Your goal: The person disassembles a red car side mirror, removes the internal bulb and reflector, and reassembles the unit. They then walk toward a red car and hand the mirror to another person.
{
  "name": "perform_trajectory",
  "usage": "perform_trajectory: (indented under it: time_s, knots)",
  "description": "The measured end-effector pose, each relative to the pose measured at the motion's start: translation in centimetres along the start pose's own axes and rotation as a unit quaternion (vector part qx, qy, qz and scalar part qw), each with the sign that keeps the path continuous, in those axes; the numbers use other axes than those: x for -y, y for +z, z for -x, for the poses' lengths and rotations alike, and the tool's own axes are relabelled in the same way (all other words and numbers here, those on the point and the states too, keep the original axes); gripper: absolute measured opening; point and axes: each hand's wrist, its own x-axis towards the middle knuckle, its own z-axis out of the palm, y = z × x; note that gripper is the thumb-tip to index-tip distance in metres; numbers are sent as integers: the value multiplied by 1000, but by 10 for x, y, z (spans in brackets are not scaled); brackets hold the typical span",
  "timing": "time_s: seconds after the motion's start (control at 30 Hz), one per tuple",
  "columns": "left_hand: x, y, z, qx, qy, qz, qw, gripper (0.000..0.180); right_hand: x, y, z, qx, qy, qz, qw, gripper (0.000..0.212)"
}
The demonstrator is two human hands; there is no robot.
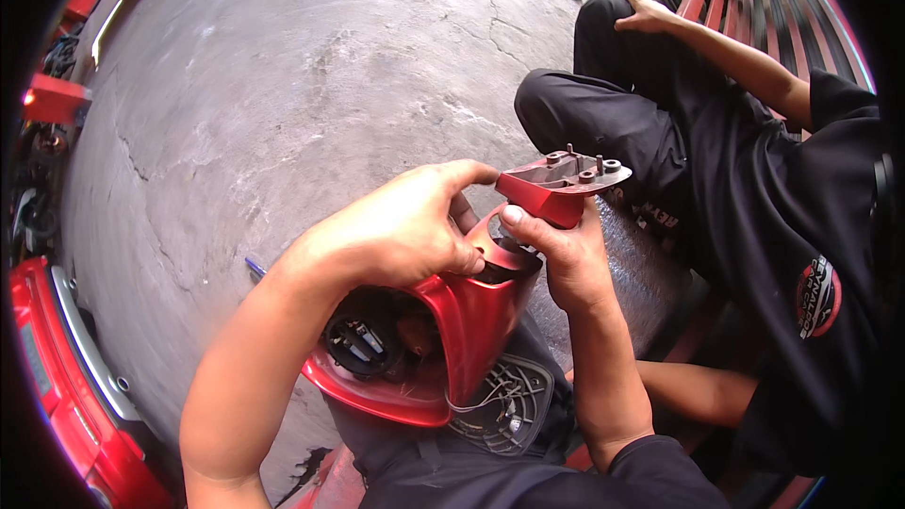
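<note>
A red car side mirror (481, 330) rests on my lap, its open housing showing dark inner parts and no glass. At its upper end is the mounting foot (547, 203), with a grey metal plate and several studs facing up. My right hand (575, 259) is closed around the foot and the neck below it, thumb on the near side. My left hand (405, 217) curls over the joint, thumb pressed at the neck and index finger reaching the foot's edge; some fingers are hidden. A dark ribbed plate (528, 396) with thin wires lies beside the housing on my lap.
A person in dark clothes (754, 198) sits close at my right on a red slatted bench (811, 24), one hand on a knee. A blue pen-like thing (255, 267) lies on the concrete floor (330, 66). A red vehicle part (71, 386) stands at the left.
</note>
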Motion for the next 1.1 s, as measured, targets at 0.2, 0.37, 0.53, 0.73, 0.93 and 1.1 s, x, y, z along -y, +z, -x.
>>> perform_trajectory:
  time_s: [0.2,0.37,0.53,0.73,0.93,1.1]
  knots:
    - [25,18,-10,-138,157,-64,976,84,2,4,-2,36,-5,-11,999,67]
    - [30,18,-3,-151,195,-94,965,57,24,-3,4,93,55,-22,994,61]
    - [38,29,8,-184,216,-146,948,46,32,12,12,35,83,38,995,69]
    - [45,36,16,-212,195,-130,949,46,27,17,25,34,51,106,992,88]
    - [31,40,32,-192,110,-147,964,22,39,22,25,-36,104,100,989,99]
    - [38,38,35,-189,204,-197,940,20,27,-6,10,103,105,88,985,103]
